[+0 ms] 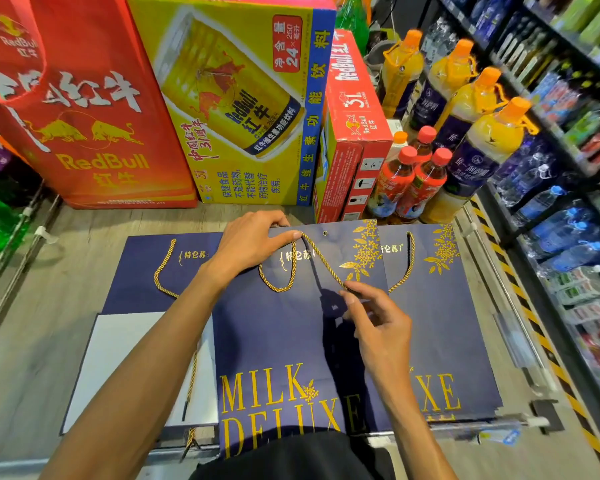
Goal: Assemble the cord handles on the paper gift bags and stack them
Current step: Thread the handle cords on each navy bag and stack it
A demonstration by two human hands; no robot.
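Both hands on the gold cord (321, 259) of the middle navy gift bag (284, 327).
The bag's bottom edge is cut off behind dark clothing, and the cord's end is buried between fingers. The left hand (253, 244) pinches the cord at the bag's top edge; the right hand (374, 317) pinches it lower down. A left bag (136, 268) and a right bag (447, 306) lie partly beneath it; Red Bull cartons (243, 98) and juice bottles (482, 126) stand just beyond.

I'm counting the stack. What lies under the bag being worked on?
Under the middle bag, a right bag and a left bag stick out, each with a gold cord showing. A white sheet also shows at left. Anything else beneath is covered.
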